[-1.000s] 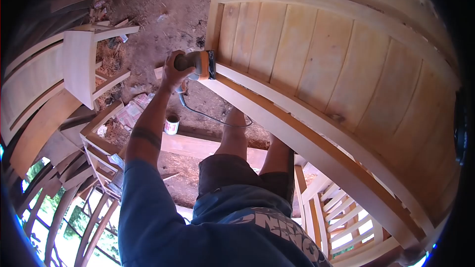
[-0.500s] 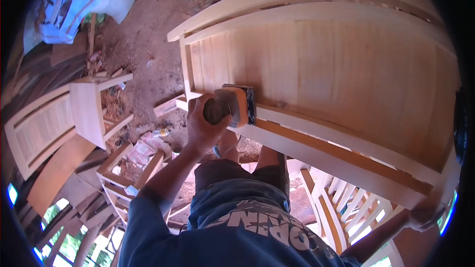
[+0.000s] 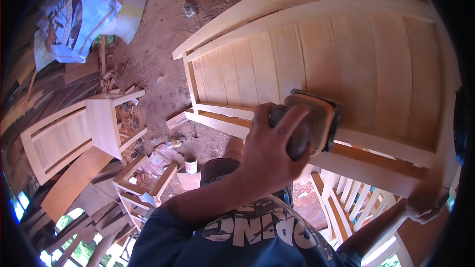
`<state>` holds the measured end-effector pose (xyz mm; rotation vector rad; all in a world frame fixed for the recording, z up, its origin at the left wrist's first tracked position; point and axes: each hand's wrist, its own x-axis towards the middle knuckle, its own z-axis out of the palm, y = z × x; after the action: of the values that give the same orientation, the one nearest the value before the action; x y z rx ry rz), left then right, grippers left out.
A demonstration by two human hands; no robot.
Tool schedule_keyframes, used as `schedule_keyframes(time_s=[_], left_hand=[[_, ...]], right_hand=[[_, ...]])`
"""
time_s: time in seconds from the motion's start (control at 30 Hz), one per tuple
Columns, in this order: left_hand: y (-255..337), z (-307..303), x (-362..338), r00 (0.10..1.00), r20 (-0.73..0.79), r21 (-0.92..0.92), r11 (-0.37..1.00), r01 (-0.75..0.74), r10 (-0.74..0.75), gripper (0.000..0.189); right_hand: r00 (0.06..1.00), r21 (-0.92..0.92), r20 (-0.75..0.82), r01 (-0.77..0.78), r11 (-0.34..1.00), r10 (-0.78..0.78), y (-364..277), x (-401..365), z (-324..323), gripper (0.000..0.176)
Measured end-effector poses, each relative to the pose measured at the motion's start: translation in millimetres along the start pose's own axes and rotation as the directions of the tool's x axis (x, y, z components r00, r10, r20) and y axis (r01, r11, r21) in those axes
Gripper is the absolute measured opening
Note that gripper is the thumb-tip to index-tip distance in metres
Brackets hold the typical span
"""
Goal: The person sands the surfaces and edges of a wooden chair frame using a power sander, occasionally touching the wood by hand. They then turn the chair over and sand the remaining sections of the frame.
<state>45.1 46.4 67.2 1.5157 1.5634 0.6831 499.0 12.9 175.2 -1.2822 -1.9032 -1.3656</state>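
My left hand [image 3: 269,151] is wrapped round the grip of an orange and black power sander [image 3: 319,118]. The sander's flat base rests on the lower rail [image 3: 361,141] of a large pale wooden panelled frame [image 3: 277,59], overlapping the edge of its slatted panel. At the far right, my right hand [image 3: 428,202] grips the frame's lower right corner, its fingers partly hidden and dim.
Smaller wooden frames [image 3: 104,123] stand on the dirt floor at left, beside stacked boards [image 3: 54,89]. A white tin [image 3: 191,164] stands near my legs. Sacks [image 3: 81,20] lie at upper left. A slatted wooden piece [image 3: 346,202] is beneath the frame at lower right.
My left hand has moved the sander to the right along the lower rail. My right hand stays at the corner. The view has shifted slightly.
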Motion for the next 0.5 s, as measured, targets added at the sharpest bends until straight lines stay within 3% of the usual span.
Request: schedule_keyframes(time_s=[0.1,0.13,0.23,0.27,0.3,0.37,0.43,0.47,0.5], left_hand=[[-55.2,-14.3,-6.9,0.981,0.010,0.007,0.981,0.193,-0.193,0.069],[-82.3,-17.8,-11.7,0.977,-0.009,0.010,0.977,0.214,-0.214,0.068],[-172.4,-29.6,-24.3,0.942,-0.070,0.007,0.944,0.330,-0.329,0.067],[-204.7,-34.4,-27.1,0.944,-0.084,0.030,0.946,0.322,-0.319,0.068],[-237.8,-38.9,-29.8,0.946,-0.099,0.054,0.948,0.315,-0.309,0.068],[-304.4,-46.7,-37.6,0.942,-0.096,0.062,0.943,0.328,-0.321,0.069],[-358.9,-57.0,-42.0,0.948,-0.109,0.119,0.943,0.310,-0.298,0.069],[-379.9,-63.1,-43.1,0.929,-0.087,0.116,0.922,0.368,-0.360,0.070],[-406.6,-66.4,-46.0,0.948,-0.104,0.126,0.941,0.313,-0.302,0.070]], right_hand=[[0.976,0.019,0.042,-0.215,0.976,0.214,0.6,-15.4,-6.2,0.066],[0.973,0.023,0.048,-0.229,0.973,0.227,20.4,-26.3,-12.7,0.066],[0.943,0.075,0.071,-0.330,0.941,0.325,-9.7,-8.0,-2.5,0.063],[0.955,0.039,0.089,-0.287,0.957,0.283,4.2,-10.1,-8.8,0.059],[0.988,-0.106,0.133,-0.061,0.993,0.075,15.6,-5.7,-11.4,0.052],[0.915,-0.373,0.201,0.403,0.836,-0.351,38.6,2.9,-16.8,0.039],[0.948,-0.324,0.219,0.294,0.899,-0.231,49.1,0.7,-15.1,0.039],[0.961,-0.290,0.220,0.230,0.929,-0.169,51.0,-0.8,-14.9,0.039],[0.964,-0.272,0.226,0.201,0.941,-0.140,51.8,0.9,-13.9,0.039]])
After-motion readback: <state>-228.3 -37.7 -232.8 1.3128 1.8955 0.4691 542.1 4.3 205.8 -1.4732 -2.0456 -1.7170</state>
